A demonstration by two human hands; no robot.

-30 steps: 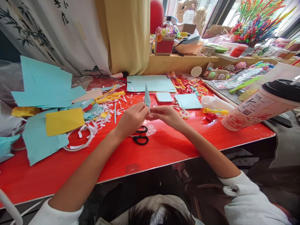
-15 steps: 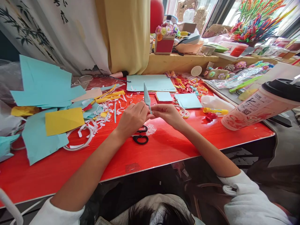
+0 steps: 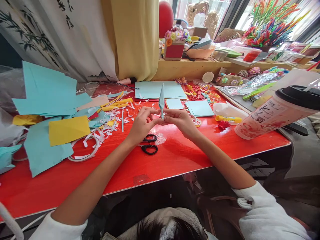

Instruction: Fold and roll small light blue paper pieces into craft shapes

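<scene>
Between my two hands a folded light-blue paper piece (image 3: 161, 100) stands upright, its narrow point up and its thin base pinched low down. My left hand (image 3: 142, 124) grips the base from the left with fingertips closed. From the right, my right hand (image 3: 180, 121) pinches the same base between thumb and fingers. Black-handled scissors (image 3: 150, 149) lie on the red table (image 3: 120, 173) just below my left hand; their blades are partly hidden by it. Behind my hands lie small light-blue paper squares (image 3: 200, 108) and a larger stack of blue sheets (image 3: 160, 89).
Blue sheets (image 3: 50, 86), a yellow sheet (image 3: 69, 130), paper scraps (image 3: 106, 128) and a white tape ring (image 3: 85, 156) crowd the left. To the right are a yellow glue stick (image 3: 228, 119) and a large tilted drink cup (image 3: 262, 115). A cluttered windowsill (image 3: 180, 65) runs behind.
The paper piece has turned more upright and shifted slightly right. My left hand's fingers have moved off its side and opened somewhat, now lower around the base; my right hand still pinches it.
</scene>
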